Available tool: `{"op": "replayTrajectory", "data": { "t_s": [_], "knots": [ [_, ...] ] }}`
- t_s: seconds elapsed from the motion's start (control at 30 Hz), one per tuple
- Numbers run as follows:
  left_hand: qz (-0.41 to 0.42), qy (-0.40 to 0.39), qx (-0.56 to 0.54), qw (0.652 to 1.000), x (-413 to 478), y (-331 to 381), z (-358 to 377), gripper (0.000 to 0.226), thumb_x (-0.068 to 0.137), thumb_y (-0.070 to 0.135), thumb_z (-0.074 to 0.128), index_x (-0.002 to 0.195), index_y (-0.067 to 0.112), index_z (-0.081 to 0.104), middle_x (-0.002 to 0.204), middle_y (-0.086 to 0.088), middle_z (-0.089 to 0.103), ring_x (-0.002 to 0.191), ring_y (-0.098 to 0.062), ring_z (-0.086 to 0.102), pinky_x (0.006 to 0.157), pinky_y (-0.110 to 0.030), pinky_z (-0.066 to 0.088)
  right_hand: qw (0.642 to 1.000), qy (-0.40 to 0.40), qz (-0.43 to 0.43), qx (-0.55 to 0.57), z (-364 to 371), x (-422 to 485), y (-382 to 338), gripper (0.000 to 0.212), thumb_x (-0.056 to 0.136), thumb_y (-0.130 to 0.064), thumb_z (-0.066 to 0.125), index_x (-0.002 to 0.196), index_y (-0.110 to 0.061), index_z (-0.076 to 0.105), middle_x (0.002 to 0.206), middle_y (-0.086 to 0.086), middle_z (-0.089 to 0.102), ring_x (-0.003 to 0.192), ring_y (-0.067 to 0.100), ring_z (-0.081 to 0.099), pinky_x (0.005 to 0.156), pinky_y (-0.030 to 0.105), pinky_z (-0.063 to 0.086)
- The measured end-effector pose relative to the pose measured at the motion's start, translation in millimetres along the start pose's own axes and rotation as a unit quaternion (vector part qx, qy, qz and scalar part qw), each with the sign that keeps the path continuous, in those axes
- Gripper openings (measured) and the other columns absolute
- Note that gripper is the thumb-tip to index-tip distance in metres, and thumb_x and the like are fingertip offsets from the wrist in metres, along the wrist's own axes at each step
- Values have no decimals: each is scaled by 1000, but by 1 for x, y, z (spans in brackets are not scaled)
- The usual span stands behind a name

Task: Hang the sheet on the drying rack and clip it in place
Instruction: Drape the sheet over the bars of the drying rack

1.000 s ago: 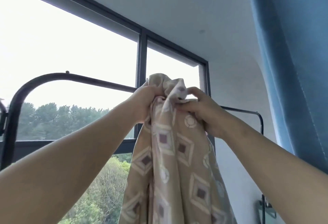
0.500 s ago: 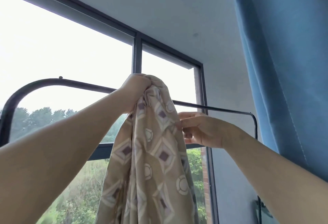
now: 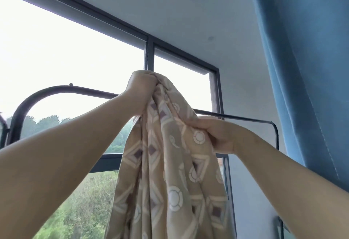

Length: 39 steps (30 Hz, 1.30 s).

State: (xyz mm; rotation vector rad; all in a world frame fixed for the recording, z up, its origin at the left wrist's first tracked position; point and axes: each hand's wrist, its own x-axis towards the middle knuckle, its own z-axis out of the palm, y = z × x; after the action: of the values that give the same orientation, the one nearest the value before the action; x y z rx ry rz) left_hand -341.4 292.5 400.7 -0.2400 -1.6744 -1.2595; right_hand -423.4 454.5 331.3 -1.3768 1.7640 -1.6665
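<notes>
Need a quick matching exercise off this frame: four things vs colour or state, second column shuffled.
Column 1:
1. left hand
2. right hand
3. drying rack
4. curtain

Column 2:
A. blue, hanging at the right edge
B. black bar, bare where it shows
C. fisted on the bunched top of the sheet, raised above the bar
D. pinching a sheet fold lower down, at bar height

Pairs: 1-C, 2-D, 3-B, 4-A

Your left hand (image 3: pixel 141 89) and right hand (image 3: pixel 220 136) are bare, no gloves, rings or watch; both forearms show uncovered, no sleeves in view.
</notes>
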Motion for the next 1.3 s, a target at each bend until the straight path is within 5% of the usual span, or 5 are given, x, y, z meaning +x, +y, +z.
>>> {"op": "replayTrajectory", "data": {
  "t_s": [0.17, 0.37, 0.77, 1.17, 1.3],
  "knots": [
    [-47, 47, -24, 997, 10, 0, -21, 28, 80, -4, 37, 60, 9, 52, 60, -6, 47, 53, -19, 46, 57, -32, 43, 916, 118, 160, -347, -25, -13, 32, 29, 83, -24, 68, 108, -10, 64, 101, 4, 70, 95, 20, 67, 89, 37, 52],
    [63, 84, 96, 990, -2, -20, -24, 19, 79, 23, 65, 66, 13, 55, 67, -2, 56, 64, -18, 53, 57, -28, 42, 692, 609, -311, -229, -30, -17, -42, 30, 86, -11, 51, 60, -18, 38, 60, -3, 43, 62, 20, 39, 49, 24, 27],
    [-107, -322, 68, 938, -12, -42, 10, 78, 48, 44, 89, 113, 23, 51, 108, -13, 63, 93, -28, 65, 83, -43, 54, 769, 373, -164, -492, -8, 6, -39, 38, 88, -29, 60, 57, -14, 44, 57, -3, 45, 59, 15, 46, 47, 22, 32],
    [-39, 66, -3, 997, 17, -29, -6, 17, 80, 9, 65, 64, 14, 61, 65, -4, 56, 61, -21, 54, 61, -30, 47, 840, 42, 244, -483, 3, -3, 11, 18, 83, -26, 68, 72, -17, 57, 58, -6, 46, 46, 6, 35, 41, 15, 26],
    [-53, 39, -28, 997, 19, -20, -22, 20, 85, 1, 58, 68, 11, 61, 66, -7, 58, 53, -17, 57, 57, -26, 51, 891, 280, 84, -348, -23, 13, 21, 19, 93, -18, 50, 86, -3, 60, 61, 5, 54, 37, 9, 46, 36, 17, 35]
  ]
}}
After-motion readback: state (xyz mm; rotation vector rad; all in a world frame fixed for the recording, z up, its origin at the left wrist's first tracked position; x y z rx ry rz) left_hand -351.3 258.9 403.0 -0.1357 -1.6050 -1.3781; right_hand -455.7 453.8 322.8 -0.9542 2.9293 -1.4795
